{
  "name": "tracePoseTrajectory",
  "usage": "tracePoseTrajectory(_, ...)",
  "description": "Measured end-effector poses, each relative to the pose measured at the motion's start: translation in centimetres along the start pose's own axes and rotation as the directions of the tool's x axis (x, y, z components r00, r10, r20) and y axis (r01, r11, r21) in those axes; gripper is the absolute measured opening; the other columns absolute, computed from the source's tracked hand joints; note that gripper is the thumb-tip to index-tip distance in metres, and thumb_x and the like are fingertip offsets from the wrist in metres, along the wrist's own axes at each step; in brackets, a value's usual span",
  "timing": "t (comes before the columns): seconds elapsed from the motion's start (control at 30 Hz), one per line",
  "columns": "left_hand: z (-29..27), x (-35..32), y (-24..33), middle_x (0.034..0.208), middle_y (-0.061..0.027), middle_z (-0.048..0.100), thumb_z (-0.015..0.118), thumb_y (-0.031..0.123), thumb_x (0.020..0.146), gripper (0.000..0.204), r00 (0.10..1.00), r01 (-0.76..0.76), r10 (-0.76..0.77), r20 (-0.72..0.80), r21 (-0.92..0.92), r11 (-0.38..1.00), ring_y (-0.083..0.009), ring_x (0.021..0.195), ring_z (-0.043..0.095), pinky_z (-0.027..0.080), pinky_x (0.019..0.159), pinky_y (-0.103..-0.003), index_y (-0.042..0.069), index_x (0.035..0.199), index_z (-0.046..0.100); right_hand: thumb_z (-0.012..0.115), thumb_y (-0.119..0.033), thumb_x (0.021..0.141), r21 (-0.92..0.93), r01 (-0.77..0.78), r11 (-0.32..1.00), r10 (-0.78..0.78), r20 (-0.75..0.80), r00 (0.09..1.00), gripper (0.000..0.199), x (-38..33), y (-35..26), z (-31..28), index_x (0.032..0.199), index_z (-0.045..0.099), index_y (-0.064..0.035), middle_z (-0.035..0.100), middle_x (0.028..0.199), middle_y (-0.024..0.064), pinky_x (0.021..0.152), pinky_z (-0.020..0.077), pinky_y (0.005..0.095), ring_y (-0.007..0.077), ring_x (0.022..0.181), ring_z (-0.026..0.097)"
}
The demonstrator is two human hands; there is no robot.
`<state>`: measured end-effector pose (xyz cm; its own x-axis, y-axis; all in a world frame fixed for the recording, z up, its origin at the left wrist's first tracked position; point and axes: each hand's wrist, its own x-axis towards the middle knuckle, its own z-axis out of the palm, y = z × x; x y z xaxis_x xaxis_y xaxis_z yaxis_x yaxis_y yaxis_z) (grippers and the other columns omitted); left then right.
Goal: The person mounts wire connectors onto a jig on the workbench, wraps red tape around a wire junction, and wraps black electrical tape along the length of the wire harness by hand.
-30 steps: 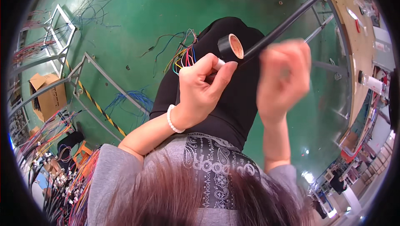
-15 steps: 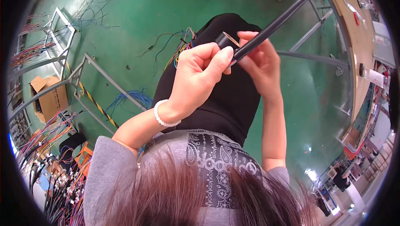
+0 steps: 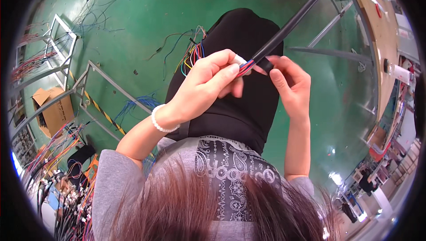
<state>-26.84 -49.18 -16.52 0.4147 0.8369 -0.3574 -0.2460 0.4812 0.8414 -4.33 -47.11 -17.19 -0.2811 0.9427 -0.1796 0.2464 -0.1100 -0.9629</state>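
Note:
Over my black-clad lap, a long black-sheathed cable (image 3: 295, 21) slants down from the upper right. Coloured wires (image 3: 246, 67), red and blue among them, come out of its end. My left hand (image 3: 204, 81) pinches this wire bundle just past the sheath, thumb on top. Its loose multicoloured ends (image 3: 194, 51) fan out beyond the hand at the left of my lap. A small roll of black tape (image 3: 265, 65) sits at the fingertips of my right hand (image 3: 293, 80), close beside the sheath's end. The fingers behind the roll are partly hidden.
A wooden bench (image 3: 366, 5) runs along the right, with red-handled scissors (image 3: 378, 10) on it. Metal frames (image 3: 117, 85) and a cardboard box (image 3: 55, 110) stand at the left. Many wire bundles (image 3: 71, 196) hang at the lower left. Scattered wires lie on the green floor (image 3: 146, 10).
The tape roll has passed from above my left fingers to the right side of the cable, into my right hand. My right hand has moved slightly right and down; more coloured wire now shows.

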Motion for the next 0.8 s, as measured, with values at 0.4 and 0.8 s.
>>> tracePoseTrajectory(0.4,1.7,-1.1,0.9,0.101,-0.0093,0.066,0.051,0.011,0.100,0.015,0.992,0.092,-0.103,0.069,0.151,0.984,-0.0141,0.089,0.065,0.053,0.081,-0.027,-0.001,0.109,0.053,0.068,-0.012,0.091,0.317,-0.093,0.944,0.197,-0.311,0.930,0.012,-4.4,-2.4,4.8,0.092,0.064,-0.0010,0.060,0.082,-0.0021,0.054,0.0375,0.0182,0.0023,0.063,0.048)
tracePoseTrajectory(0.8,1.4,-1.7,1.4,0.089,-0.0057,0.064,0.055,0.012,0.099,0.014,0.999,-0.043,0.039,0.016,0.358,0.933,-0.0092,0.083,0.063,0.052,0.074,-0.024,-0.002,0.099,0.055,0.057,-0.019,0.095,0.892,-0.185,0.413,0.270,0.074,0.960,0.021,-6.2,-2.0,4.5,0.100,0.056,0.0009,0.056,0.080,0.0019,0.062,0.0517,0.0232,0.0063,0.068,0.052)
